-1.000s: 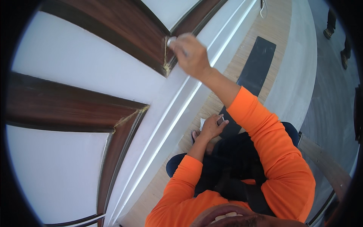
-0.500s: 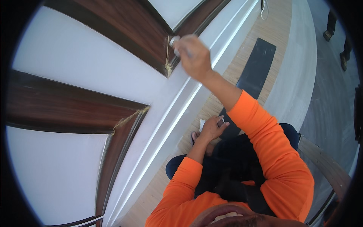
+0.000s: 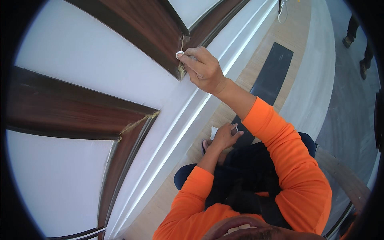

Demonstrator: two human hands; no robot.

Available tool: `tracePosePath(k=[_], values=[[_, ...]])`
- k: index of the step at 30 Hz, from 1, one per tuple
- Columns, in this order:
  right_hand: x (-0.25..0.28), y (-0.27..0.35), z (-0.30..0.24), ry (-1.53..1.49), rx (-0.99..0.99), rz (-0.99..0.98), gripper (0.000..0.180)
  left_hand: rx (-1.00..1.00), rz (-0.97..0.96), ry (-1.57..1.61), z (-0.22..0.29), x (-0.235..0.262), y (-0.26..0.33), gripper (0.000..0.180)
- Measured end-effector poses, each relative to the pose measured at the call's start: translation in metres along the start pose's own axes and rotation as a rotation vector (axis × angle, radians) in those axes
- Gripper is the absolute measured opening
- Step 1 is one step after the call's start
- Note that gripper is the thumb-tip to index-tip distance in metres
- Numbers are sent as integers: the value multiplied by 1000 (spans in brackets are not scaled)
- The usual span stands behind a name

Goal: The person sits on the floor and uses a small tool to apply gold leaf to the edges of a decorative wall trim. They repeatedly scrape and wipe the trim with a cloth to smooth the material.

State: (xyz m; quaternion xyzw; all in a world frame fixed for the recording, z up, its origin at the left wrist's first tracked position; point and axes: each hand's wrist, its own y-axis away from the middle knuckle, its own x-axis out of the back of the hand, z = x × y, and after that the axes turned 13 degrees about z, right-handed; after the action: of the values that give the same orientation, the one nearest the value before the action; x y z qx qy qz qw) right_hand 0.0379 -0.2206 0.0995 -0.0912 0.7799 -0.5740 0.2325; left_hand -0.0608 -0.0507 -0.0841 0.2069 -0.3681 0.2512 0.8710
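My right hand (image 3: 206, 72) is closed, pinching a small rolled or folded white piece (image 3: 179, 54), possibly sandpaper or cloth. That piece touches the mitred corner of a dark brown wooden moulding (image 3: 140, 30), where yellowish filler (image 3: 182, 72) marks the joint. Lower down, my left hand (image 3: 224, 137) rests near my legs with its fingers curled around a small dark flat piece with a pale edge (image 3: 235, 130); its kind cannot be made out.
Another moulding (image 3: 64, 108) has a filled corner joint (image 3: 136, 125) too. White panels (image 3: 92, 44) lie between the mouldings. A long dark board (image 3: 272, 72) lies on the wood-patterned surface (image 3: 296, 30). Another person's legs (image 3: 365, 58) stand at far right.
My right hand, blurred before, has shifted slightly down along the corner joint with the white piece. My left hand has stayed nearly still. The view has shifted slightly.
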Motion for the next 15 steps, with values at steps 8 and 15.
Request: tracePosePath(k=[8,15], values=[[-12,-5,-5,53,-53,74,31,-89,66,47,-19,-14,-1,63],[-13,-9,-16,164,-149,101,27,56,-54,60,11,3,3,57]])
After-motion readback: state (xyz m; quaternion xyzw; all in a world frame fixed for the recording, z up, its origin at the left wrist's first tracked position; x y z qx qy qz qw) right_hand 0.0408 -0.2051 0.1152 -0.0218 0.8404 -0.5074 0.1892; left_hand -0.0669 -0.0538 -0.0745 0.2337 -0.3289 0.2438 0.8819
